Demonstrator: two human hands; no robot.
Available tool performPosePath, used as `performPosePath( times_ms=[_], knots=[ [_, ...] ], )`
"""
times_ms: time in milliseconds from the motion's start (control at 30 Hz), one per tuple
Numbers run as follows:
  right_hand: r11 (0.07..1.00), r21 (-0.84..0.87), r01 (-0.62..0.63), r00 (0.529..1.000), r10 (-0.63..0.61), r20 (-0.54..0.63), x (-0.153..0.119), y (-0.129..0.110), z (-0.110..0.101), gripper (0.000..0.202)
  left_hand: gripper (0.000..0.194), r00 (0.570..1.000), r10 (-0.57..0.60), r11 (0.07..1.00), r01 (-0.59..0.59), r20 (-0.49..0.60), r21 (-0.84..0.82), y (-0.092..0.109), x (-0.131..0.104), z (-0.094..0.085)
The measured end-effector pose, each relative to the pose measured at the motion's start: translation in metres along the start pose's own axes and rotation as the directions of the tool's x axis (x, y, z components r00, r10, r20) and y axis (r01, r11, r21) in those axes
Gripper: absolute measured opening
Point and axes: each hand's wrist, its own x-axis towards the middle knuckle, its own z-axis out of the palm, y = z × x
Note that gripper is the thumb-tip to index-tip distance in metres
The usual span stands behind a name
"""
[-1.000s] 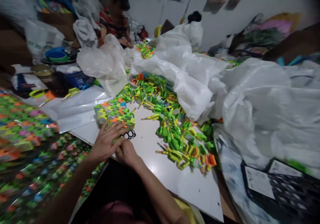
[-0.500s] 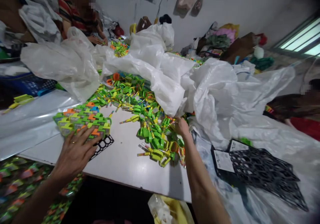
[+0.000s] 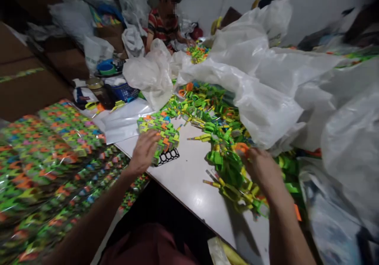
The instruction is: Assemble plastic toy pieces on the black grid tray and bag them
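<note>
The packed block [image 3: 164, 135] has shifted rightward in view, now left of centre; my left hand [image 3: 143, 152] lies along its left edge, fingers loosely extended, seemingly steadying it. My right hand [image 3: 263, 170] is now at an orange piece [image 3: 242, 148] in the loose pile [image 3: 217, 129], right of centre; blur hides whether those fingers grip.

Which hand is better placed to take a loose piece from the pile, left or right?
Right, I'd judge: the right hand is at the loose pile, beside an orange piece; the left hand is at the packed block.
</note>
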Motion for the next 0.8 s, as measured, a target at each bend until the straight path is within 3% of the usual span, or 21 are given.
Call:
performPosePath(
  times_ms=[67, 133, 200, 267, 367, 500, 567, 667, 733, 800],
  knots=[
    [0.983, 0.039, 0.18, 0.973, -0.183, 0.138, -0.007, -0.062, 0.002, 0.017, 0.034, 0.992, 0.067, 0.995, -0.074, 0.106, 0.061, 0.001, -0.003, 0.01],
    [0.929, 0.118, 0.351, 0.889, -0.37, 0.268, -0.013, -0.121, 0.004, 0.021, 0.034, 0.987, 0.092, 0.992, -0.103, 0.13, 0.079, -0.001, -0.007, 0.018],
    [0.885, 0.183, 0.427, 0.816, -0.465, 0.344, -0.017, -0.159, 0.007, 0.024, 0.033, 0.99, 0.097, 0.993, -0.103, 0.107, 0.06, -0.004, -0.011, 0.023],
    [0.895, 0.223, 0.386, 0.82, -0.444, 0.362, -0.02, -0.17, 0.014, 0.023, 0.031, 0.992, 0.1, 0.995, -0.101, 0.077, 0.017, -0.007, -0.011, 0.024],
    [0.931, 0.268, 0.247, 0.888, -0.328, 0.323, -0.023, -0.154, 0.027, 0.017, 0.028, 0.995, 0.088, 0.995, -0.086, 0.048, -0.041, -0.009, -0.01, 0.024],
    [0.899, 0.417, 0.135, 0.928, -0.262, 0.265, -0.029, -0.136, 0.034, 0.012, 0.027, 0.997, 0.062, 0.996, -0.059, 0.044, -0.066, -0.008, -0.009, 0.024],
    [0.813, 0.574, 0.1, 0.952, -0.245, 0.181, -0.032, -0.142, 0.033, 0.016, 0.026, 0.996, 0.083, 0.992, -0.08, 0.031, -0.1, -0.008, -0.009, 0.024],
    [0.569, 0.816, 0.097, 0.979, -0.203, 0.025, -0.035, -0.171, 0.04, 0.025, 0.025, 0.992, 0.124, 0.982, -0.125, -0.011, -0.141, -0.009, -0.01, 0.025],
    [0.412, 0.907, 0.087, 0.978, -0.208, 0.0, -0.036, -0.195, 0.054, 0.025, 0.025, 0.99, 0.136, 0.982, -0.14, -0.037, -0.124, -0.011, -0.01, 0.026],
    [0.332, 0.943, 0.036, 0.977, -0.208, 0.036, -0.037, -0.214, 0.072, 0.024, 0.026, 0.988, 0.152, 0.983, -0.155, -0.037, -0.101, -0.013, -0.011, 0.028]
  ],
)
